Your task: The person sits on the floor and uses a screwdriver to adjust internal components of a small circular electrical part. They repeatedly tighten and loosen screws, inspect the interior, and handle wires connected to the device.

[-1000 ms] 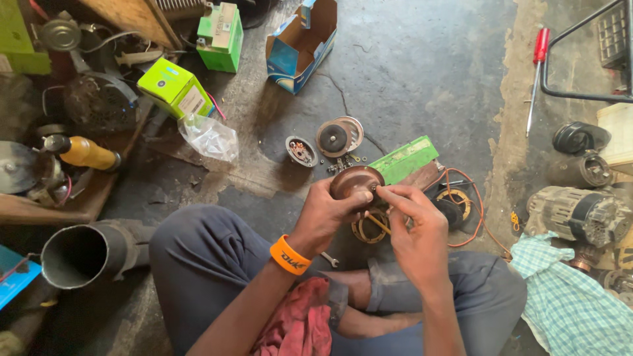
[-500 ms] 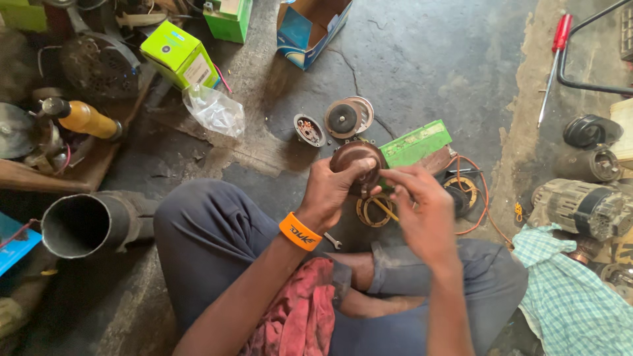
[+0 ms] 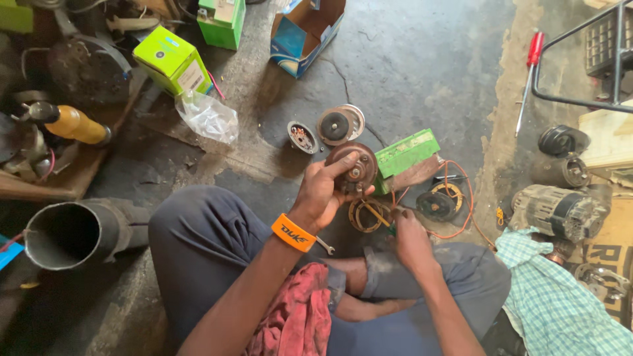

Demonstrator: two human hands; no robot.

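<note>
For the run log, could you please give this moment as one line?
left hand: holds round brown motor part | right hand: low by copper coil, grip unclear | floor

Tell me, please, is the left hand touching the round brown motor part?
Touching: the head view shows the left hand gripping the round brown motor part, thumb across its face.

We see an orange wristband (image 3: 293, 232), a lime-green box (image 3: 173, 59), a red-handled screwdriver (image 3: 529, 69), a green-and-white checked cloth (image 3: 560, 303), and a rust-brown round motor part (image 3: 355, 168).

light: soft daylight, brighter at right | shadows: deep at left edge | focus: sharp | edges: wide-angle bend
</note>
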